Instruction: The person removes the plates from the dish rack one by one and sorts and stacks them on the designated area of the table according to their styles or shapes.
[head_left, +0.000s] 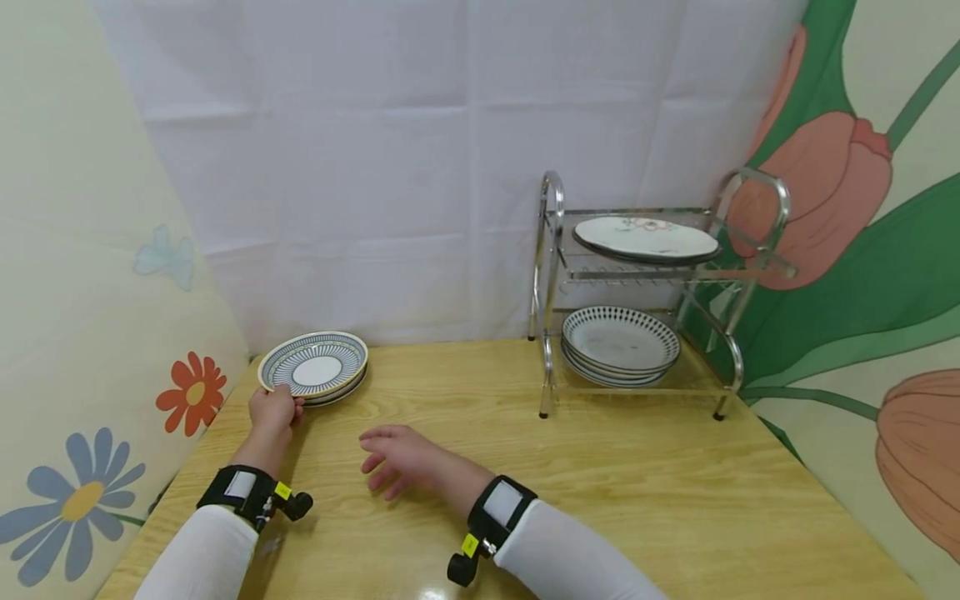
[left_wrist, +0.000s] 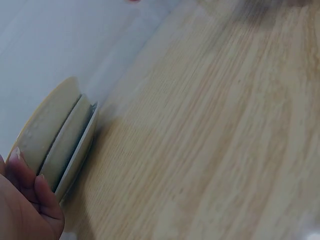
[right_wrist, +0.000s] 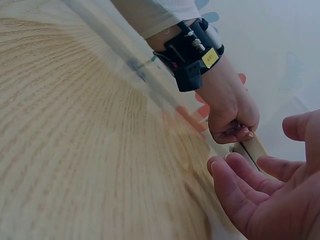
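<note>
A small stack of plates, the top one with a yellow rim and dark radiating lines, stands at the far left of the table. My left hand grips the near edge of the top plate, thumb above and fingers curled beneath its rim. Seen from the side in the left wrist view, three plates lie one on another, and the fingertips touch the upper ones. My right hand hovers to the right of the stack, fingers loosely spread and holding nothing. In the right wrist view its palm faces the stack, partly covering it.
A two-tier chrome dish rack stands at the back right. Oval plates lie on its upper shelf, and a stack of dotted-rim plates on the lower one. Behind the wooden table hangs a white cloth; painted walls flank both sides.
</note>
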